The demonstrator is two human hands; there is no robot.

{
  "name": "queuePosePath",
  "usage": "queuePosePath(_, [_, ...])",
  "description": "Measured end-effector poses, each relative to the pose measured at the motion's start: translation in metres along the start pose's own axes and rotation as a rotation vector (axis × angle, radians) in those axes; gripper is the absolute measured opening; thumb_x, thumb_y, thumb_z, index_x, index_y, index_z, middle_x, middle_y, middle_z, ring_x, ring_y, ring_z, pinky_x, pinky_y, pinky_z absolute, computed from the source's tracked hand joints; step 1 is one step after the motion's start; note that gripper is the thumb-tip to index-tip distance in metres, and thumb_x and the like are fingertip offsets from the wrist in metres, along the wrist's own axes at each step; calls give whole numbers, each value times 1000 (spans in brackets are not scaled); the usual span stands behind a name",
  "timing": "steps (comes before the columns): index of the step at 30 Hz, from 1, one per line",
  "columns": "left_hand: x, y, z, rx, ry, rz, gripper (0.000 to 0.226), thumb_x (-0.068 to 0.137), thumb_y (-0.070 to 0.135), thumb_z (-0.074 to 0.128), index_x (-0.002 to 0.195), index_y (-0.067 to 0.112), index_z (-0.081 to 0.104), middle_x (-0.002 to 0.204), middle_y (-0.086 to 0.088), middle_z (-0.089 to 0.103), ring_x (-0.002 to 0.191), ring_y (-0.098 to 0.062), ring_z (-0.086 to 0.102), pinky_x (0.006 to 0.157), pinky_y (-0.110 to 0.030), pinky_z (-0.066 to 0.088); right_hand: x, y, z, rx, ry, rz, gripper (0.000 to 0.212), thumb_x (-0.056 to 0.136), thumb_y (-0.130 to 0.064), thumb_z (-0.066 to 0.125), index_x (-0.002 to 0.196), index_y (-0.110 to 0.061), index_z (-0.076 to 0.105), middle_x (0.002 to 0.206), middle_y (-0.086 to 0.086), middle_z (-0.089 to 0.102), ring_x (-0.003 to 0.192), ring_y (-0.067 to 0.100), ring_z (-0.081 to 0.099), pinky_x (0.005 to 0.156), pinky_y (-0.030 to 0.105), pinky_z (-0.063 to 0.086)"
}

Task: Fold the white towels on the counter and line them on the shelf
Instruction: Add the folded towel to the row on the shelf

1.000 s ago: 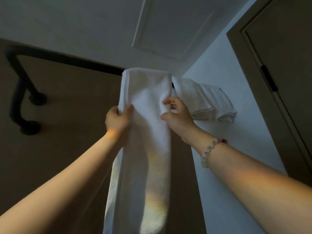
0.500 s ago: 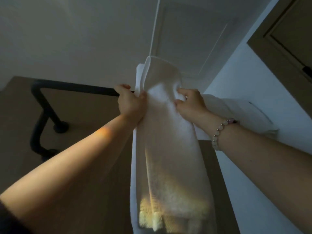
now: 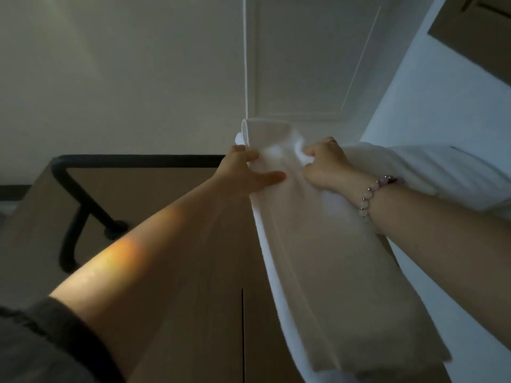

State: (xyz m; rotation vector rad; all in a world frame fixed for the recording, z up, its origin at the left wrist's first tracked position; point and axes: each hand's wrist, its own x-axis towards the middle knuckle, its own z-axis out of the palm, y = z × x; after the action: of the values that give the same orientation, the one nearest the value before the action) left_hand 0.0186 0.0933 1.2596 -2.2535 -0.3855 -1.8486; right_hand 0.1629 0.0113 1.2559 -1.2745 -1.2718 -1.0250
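Your left hand [image 3: 250,172] grips the towel [image 3: 318,258] at its left border: the fingers wrap over the edge and the thumb lies stretched across the face of the cloth. Your right hand [image 3: 325,164], just across the strip from it, has its fingers curled tight on a bunched pinch of the same towel, so both hands grasp it near its upper end. The towel is folded into a long, narrow band. Its top fold stands just above your fingertips, and the rest runs down between your wrists and hangs free below your right forearm. Judge it as light, soft and quite limp, neither slippery nor fragile. It will sag and fall open wherever you leave it unsupported, and the bunching under your right fingers will set a crease. Take it at the two side edges with all the layers pinched together, not by a handful of the face. A bead bracelet [image 3: 369,196] sits on your right wrist. On the outer side of the right hand lie the folded towels [image 3: 420,170], close against the one you hold, though I cannot tell if they touch. They rest on the pale surface that looks to be the shelf [image 3: 431,106]. Well apart from your left hand, on its outer side, a black rail [image 3: 138,160] runs along the wall.
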Motion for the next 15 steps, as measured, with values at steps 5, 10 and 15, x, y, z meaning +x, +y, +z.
queuePosePath(5, [21, -7, 7, 68, -16, 48, 110, 28, 70, 74, 120, 11, 62, 126, -4, 53, 111, -17, 56, 96, -29, 48, 10, 3, 6, -36, 31, -103, 42, 89, -3, 48, 131, -5, 51, 139, 16, 33, 127, 32, 40, 102, 26, 33])
queuePosePath(10, [32, -8, 11, 144, -68, 24, 96, 48, 51, 84, 129, 9, 52, 135, -11, 47, 124, -24, 48, 96, -20, 40, 23, -5, 27, -298, -50, -248, 43, 101, -32, 27, 140, -21, 39, 155, 0, 23, 145, 26, 7, 115, 49, 6])
queuePosePath(15, [13, -10, 13, 143, 69, 72, 96, 66, 43, 79, 144, 14, 32, 145, -6, 34, 132, -21, 37, 101, -21, 31, 32, -11, 34, -232, -92, -239, 47, 102, -37, 18, 141, -21, 37, 153, 3, 28, 142, 23, 21, 115, 46, 17])
